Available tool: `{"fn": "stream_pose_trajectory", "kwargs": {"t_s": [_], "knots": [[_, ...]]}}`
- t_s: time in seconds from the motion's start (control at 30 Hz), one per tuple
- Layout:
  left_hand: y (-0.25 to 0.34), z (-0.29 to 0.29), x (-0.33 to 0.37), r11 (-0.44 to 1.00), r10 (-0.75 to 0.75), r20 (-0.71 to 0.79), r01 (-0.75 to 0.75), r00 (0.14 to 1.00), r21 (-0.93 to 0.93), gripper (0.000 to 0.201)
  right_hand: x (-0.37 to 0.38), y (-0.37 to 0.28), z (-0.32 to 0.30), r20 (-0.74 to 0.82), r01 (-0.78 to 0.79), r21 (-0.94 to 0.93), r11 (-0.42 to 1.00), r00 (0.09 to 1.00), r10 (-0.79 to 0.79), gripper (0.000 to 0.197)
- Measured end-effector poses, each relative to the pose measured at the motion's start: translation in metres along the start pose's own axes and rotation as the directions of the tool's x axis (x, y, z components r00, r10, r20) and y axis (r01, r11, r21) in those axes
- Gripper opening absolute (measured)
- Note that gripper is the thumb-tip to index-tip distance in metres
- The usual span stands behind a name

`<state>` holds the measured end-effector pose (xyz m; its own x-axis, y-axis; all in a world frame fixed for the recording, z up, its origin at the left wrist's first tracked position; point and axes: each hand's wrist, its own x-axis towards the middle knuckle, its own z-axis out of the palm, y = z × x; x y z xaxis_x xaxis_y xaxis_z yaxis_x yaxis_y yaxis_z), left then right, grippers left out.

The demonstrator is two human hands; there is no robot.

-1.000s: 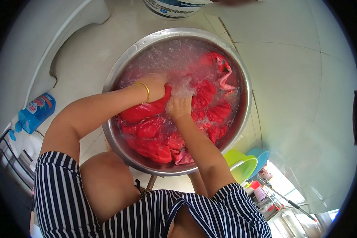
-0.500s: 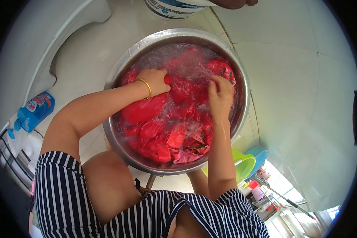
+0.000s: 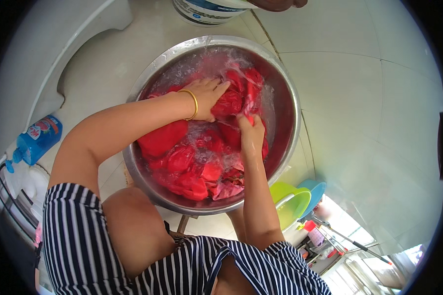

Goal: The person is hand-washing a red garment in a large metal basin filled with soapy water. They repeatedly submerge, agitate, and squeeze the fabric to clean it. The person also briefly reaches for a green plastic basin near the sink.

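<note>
Wet red fabric (image 3: 179, 160), with some pink and dark patterned parts, lies bunched in a large round metal basin (image 3: 140, 88) of splashing water. My left hand (image 3: 206, 97), a gold bangle at its wrist, rests palm down on the cloth with its fingers stretched and spread. To its right, my right hand (image 3: 251, 132) is closed round a fold of the red fabric, and a gathered length of it runs up from the grip toward the far side of the basin. The water and cloth hide parts of the fingertips.
A blue soap bottle (image 3: 38, 139) stands at the left beside a black wire rack (image 3: 12, 209). Beyond the basin is a white bucket (image 3: 209, 12). Green (image 3: 293, 201) and blue basins (image 3: 316, 192) sit at the lower right, near a long-handled pole (image 3: 352, 241). Tiled wall rises on the right.
My right hand has moved left and nearer and has closed on the fabric, drawing it inward from the right rim. My left hand has shifted right, its fingers now spread on the cloth.
</note>
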<state>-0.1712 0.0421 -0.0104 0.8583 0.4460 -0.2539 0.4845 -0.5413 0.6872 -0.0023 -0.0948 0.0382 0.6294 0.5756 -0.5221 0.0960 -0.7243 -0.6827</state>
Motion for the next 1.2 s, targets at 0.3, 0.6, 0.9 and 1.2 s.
{"fn": "stream_pose_trajectory", "kwargs": {"t_s": [0.3, 0.6, 0.9, 1.2], "knots": [[-0.004, -0.014, -0.023, 0.979, 0.173, -0.167, -0.188, 0.971, -0.079, 0.047, -0.038, 0.041, -0.104, -0.423, 0.134, 0.051, 0.990, 0.901, -0.101, 0.014], [-0.026, -0.038, -0.045, 0.995, 0.041, -0.170, -0.025, 0.985, 0.093, 0.055, 0.003, 0.021, -0.055, 0.155, 0.545, -0.716, 0.436, 0.733, -0.662, 0.064], [-0.024, 0.014, 0.001, 0.984, -0.104, 0.363, 0.042, 0.926, 0.175, 0.066, 0.063, 0.031, 0.004, 0.496, 0.579, -0.794, 0.186, 0.793, -0.354, 0.073], [-0.028, 0.002, 0.040, 0.935, -0.190, 0.273, 0.259, 0.943, -0.243, 0.060, 0.130, 0.054, 0.040, 0.122, 0.047, -0.870, 0.491, 0.985, 0.122, 0.052]]}}
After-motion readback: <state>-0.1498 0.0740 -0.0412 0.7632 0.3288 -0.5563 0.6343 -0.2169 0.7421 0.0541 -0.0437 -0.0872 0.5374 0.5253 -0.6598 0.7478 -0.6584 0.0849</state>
